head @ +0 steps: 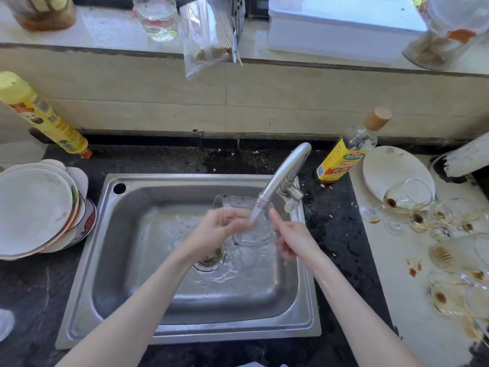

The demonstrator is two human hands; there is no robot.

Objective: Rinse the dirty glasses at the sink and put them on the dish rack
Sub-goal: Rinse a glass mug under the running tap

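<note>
- A person stands at a steel sink (127,260), both bare forearms reaching in from the near edge.
- The step in hand looks like rinsing: water runs from the tap (280,178) onto a clear glass (251,237) held over the basin.
- The left hand (219,229) grips the glass from its left side, fingers curled toward the stream.
- The right hand (291,237) is at the glass's right side, fingers partly curled; blur and water hide whether it grips or only rubs.
- The glass sits between the two hands, right of the drain (209,260), just under the spout.
- More dirty glasses (423,213) with brown dregs lie on the counter well to the right.
- Stacked plates (34,207) sit to the left of the sink.
- No dish rack shows in view.
- Next, I judge, the glass needs tipping out and carrying to the rack, with a firm hold since it is wet.
</note>
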